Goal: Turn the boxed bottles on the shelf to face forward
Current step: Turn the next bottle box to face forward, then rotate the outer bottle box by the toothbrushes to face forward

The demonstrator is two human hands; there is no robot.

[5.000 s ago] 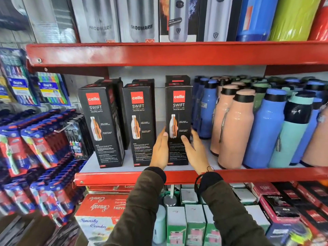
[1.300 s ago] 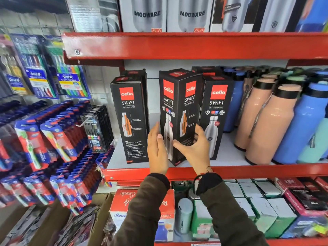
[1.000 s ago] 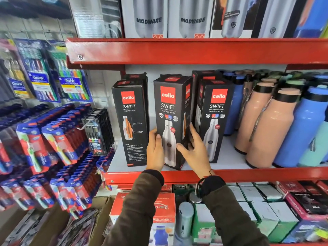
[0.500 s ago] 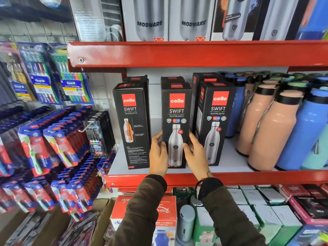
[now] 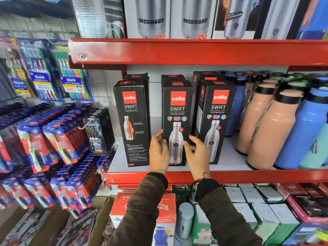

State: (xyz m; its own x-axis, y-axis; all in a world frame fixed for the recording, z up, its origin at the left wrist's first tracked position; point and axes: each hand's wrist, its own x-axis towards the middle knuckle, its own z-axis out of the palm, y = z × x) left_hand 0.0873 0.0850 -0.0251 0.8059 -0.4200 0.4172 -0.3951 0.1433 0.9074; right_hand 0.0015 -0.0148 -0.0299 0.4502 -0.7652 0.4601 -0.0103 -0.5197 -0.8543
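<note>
Three black boxed bottles stand in a row at the front of the middle red shelf (image 5: 248, 175). The left box (image 5: 132, 125) shows a face with an orange cutaway bottle and small text. The middle box (image 5: 177, 110) and the right box (image 5: 217, 114) both show a steel bottle picture toward me. My left hand (image 5: 158, 153) rests against the lower left edge of the middle box. My right hand (image 5: 197, 153) pinches its lower right edge, fingers between the middle and right boxes. More black boxes stand behind the row.
Peach bottles (image 5: 268, 132) and blue bottles (image 5: 305, 132) crowd the shelf right of the boxes. Toothbrush packs (image 5: 58, 142) hang on the left. The red upper shelf (image 5: 195, 50) carries grey bottle boxes. Cartons (image 5: 143, 206) fill the shelf below.
The middle box was turned from its corner and side face to its steel-bottle front and set square on the shelf. My right hand has slipped slightly right and down along its edge.
</note>
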